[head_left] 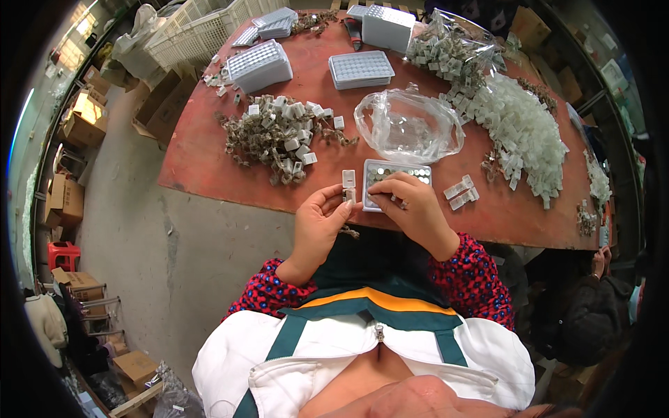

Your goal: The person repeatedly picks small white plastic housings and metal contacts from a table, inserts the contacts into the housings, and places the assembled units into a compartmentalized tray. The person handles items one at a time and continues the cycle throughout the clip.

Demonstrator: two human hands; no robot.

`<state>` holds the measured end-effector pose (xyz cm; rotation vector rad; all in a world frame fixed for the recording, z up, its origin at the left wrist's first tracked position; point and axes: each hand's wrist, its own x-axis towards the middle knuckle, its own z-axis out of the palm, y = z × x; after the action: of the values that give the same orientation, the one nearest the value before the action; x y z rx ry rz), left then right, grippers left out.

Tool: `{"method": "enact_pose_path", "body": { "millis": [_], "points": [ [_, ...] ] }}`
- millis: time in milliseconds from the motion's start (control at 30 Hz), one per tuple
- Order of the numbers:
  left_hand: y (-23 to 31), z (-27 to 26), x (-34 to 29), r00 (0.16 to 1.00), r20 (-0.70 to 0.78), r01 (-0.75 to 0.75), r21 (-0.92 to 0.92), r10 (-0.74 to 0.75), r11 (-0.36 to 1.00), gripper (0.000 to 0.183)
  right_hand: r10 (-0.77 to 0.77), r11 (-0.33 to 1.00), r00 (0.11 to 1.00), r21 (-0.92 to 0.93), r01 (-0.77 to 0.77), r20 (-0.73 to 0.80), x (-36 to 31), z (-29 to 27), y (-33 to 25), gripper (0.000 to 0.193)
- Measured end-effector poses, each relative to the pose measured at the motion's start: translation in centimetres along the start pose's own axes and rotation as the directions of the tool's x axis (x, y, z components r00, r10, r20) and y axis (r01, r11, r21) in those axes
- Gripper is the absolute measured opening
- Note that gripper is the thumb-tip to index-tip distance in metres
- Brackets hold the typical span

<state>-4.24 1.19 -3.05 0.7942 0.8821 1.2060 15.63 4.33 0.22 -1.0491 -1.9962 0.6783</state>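
Observation:
My left hand (323,226) is closed round a small white plastic case (348,179) with square compartments, held upright at the table's near edge. A brown tangle of thin cord hangs below those fingers. Just to the right, a white tray (377,166) carries rows of round silver discs that look like button cells. Over its near half lies my right hand (412,206), thumb and fingers pinched together by the tray's left side; whatever is between them is too small to make out. Beside that hand, a few white plastic cases (460,191) rest on the red table.
Small white cases with brown cords (282,132) form a pile at left. A clear plastic bag (411,129) lies beyond the tray. Stacked disc trays (361,70) stand farther back. Translucent white pieces (526,132) heap at right. Another person (589,317) sits at the right edge.

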Motion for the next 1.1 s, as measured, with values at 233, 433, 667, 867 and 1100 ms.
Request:
{"method": "enact_pose_path", "body": {
  "millis": [233,433,667,867,1100],
  "points": [
    [-0.4,1.1,-0.3,0.996,0.082,-0.036,0.039,0.033,0.999,0.039,-0.163,0.953,0.978,-0.279,0.121,-0.131,-0.4,1.2,-1.5,0.011],
    [-0.9,0.9,-0.4,0.996,0.074,-0.054,0.041,0.051,0.998,0.037,-0.17,0.943,0.981,-0.306,0.134,-0.096,-0.6,1.3,-1.3,0.011],
    [-1.2,-0.2,0.2,1.0,-0.021,0.004,0.019,-0.004,1.0,0.034,-0.016,0.991,0.999,-0.136,0.01,-0.04,0.7,0.8,0.8,0.012],
    [-1.0,-0.2,0.3,0.999,-0.048,0.013,0.041,-0.011,0.999,0.033,-0.067,0.841,0.998,-0.539,0.052,-0.008,3.3,0.9,4.1,0.014],
    [-0.9,0.1,0.3,0.999,-0.053,0.005,0.029,-0.004,1.0,0.034,-0.085,0.958,0.996,-0.276,0.076,-0.019,3.2,-0.3,2.7,0.013]
  ]
}}
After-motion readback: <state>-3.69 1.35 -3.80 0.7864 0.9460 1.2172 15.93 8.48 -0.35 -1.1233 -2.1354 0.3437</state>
